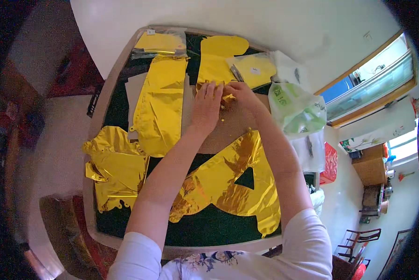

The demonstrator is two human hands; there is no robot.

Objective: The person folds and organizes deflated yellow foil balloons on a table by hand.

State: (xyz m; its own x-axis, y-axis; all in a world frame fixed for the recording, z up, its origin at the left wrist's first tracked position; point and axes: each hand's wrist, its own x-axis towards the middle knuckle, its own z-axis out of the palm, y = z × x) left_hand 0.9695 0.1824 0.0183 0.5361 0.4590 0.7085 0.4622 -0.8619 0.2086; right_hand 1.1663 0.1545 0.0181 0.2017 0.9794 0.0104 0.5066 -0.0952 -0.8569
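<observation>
A flat gold foil balloon (217, 59) lies at the far middle of the table, its near end crumpled under my hands. My left hand (207, 106) rests on that near end, fingers stretched out and lying on the foil. Beside it, my right hand (241, 93) has its fingers bent and pinched on the crumpled edge. A shiny bit of foil shows just below the fingertips, over a brown cardboard sheet (232, 128). Part of the balloon's near edge is hidden by my fingers.
Around lie a long gold foil balloon (162, 107), a crumpled one (121, 170) at left, and one with a triangular hole (218, 179) nearer me. Clear packets of folded gold foil (160, 43) and a green-white plastic bag (298, 109) sit along the table's dark green top (204, 233).
</observation>
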